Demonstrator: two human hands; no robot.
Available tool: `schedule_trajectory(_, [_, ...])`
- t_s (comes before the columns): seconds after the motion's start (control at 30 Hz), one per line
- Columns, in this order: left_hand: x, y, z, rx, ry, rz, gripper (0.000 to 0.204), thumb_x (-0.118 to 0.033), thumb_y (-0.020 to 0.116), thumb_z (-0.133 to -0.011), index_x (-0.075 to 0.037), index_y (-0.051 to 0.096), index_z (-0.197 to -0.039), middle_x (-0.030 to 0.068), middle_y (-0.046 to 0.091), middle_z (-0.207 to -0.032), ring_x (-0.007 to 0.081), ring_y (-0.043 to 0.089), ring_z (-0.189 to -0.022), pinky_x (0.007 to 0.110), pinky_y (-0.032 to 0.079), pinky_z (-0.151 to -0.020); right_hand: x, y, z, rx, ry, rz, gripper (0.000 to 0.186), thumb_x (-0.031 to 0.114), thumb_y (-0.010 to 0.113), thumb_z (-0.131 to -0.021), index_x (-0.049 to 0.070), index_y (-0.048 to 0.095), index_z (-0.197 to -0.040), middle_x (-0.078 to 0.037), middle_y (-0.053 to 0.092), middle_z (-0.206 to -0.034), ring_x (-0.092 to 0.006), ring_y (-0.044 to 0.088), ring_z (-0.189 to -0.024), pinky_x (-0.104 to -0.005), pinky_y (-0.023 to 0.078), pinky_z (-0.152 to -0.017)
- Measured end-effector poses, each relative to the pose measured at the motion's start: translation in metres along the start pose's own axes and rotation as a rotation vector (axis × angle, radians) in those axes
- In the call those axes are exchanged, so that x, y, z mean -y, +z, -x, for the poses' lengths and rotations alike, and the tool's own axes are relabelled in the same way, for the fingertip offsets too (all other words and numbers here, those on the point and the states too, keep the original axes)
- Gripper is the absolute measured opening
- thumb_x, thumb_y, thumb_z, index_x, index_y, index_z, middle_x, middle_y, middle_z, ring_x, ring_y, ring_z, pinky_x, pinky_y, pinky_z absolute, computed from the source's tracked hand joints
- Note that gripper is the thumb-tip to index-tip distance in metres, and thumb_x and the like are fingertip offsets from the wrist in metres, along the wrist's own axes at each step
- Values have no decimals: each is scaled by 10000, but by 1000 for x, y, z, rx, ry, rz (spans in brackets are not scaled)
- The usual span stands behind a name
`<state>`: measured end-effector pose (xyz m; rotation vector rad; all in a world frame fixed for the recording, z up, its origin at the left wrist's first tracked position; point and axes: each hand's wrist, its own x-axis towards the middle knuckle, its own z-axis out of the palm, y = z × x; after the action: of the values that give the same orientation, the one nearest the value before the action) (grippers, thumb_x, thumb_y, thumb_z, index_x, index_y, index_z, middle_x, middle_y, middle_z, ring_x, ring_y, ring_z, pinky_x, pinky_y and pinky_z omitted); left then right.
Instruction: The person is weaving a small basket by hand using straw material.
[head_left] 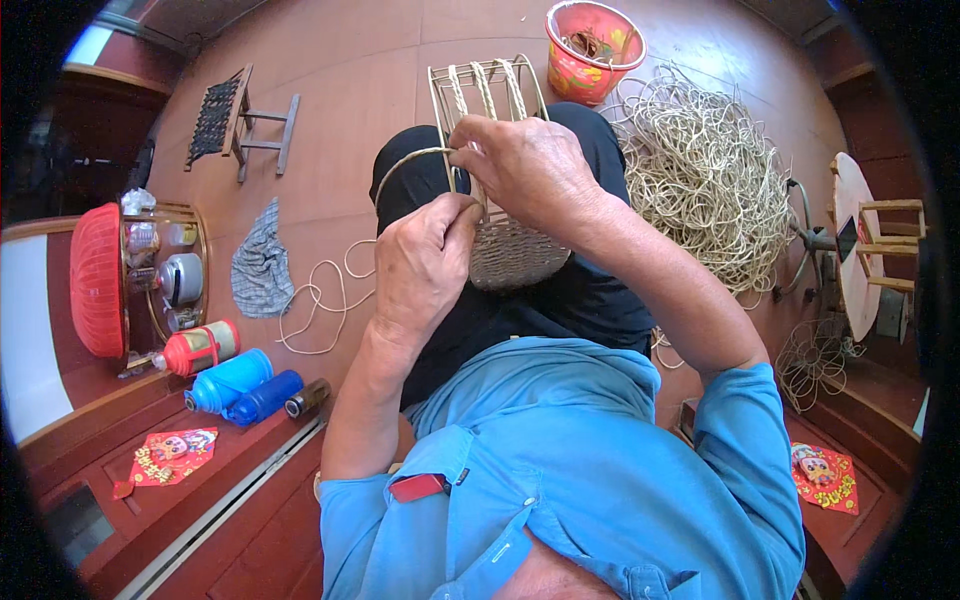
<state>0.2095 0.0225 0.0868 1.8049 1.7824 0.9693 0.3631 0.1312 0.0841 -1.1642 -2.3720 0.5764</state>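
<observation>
A partly woven basket (515, 260) on a metal frame (435, 100) rests between my knees, its lower part filled with tight weave and pale twisted cords running up its open part. My left hand (425, 250) is closed in a pinch at the left side of the frame, above the weave, on what looks like cord. My right hand (525, 170) is higher, over the open part, thumb and forefinger pinching a pale cord (410, 159) that loops out to the left over my knee and trails onto the floor.
A large heap of loose cord (705, 190) lies at right, near a red bucket (590, 75) and round wooden board (850, 240). At left are a stool (235, 120), checked cloth (255, 265), red-covered rack (95, 280) and several flasks (225, 385).
</observation>
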Motion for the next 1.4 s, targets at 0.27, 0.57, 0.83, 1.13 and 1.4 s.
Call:
schedule_trajectory(0.27, [19, -10, -11, 283, -180, 304, 241, -181, 654, -1057, 12, 782, -1123, 0, 684, -769, 85, 610, -698, 281, 488, -632, -10, -21, -4, 256, 20, -231, 439, 175, 644, -991, 63, 623, -1415, -136, 725, -873, -279, 744, -833, -415, 560, -776])
schedule_trajectory(0.57, [36, -28, -28, 598, -398, 679, 317, -255, 629, -1082, 2, 745, -1228, -70, 555, -751, 40, 516, -632, 215, 417, -544, -24, -44, 3, 504, 54, -737, 549, 97, 748, -964, 30, 568, -1478, -25, 693, -877, -81, 648, -854, -295, 523, -796])
schedule_trajectory(0.83, [24, -34, -36, 679, -426, 611, 289, -172, 660, -1030, 25, 747, -1223, -41, 610, -762, 52, 539, -618, 222, 447, -553, -36, -43, -2, 639, -16, -873, 331, 101, 763, -965, 24, 601, -1243, -7, 682, -877, -79, 626, -837, -272, 511, -789])
schedule_trajectory(1.13, [13, -13, 2, 216, -140, 304, 155, -108, 695, -1004, -27, 757, -1122, -38, 619, -743, 46, 553, -677, 255, 455, -609, -39, -39, 6, 640, -34, -821, 273, 121, 818, -970, 44, 575, -1068, 20, 605, -955, -48, 590, -907, -260, 506, -819])
schedule_trajectory(1.4, [-3, -8, 13, 130, -176, 154, 95, -82, 723, -994, -27, 723, -1071, 41, 665, -749, 95, 626, -702, 300, 522, -663, -30, -34, 30, 453, -27, -873, 154, 57, 735, -934, 21, 611, -1019, -21, 617, -882, -119, 598, -872, -317, 523, -826])
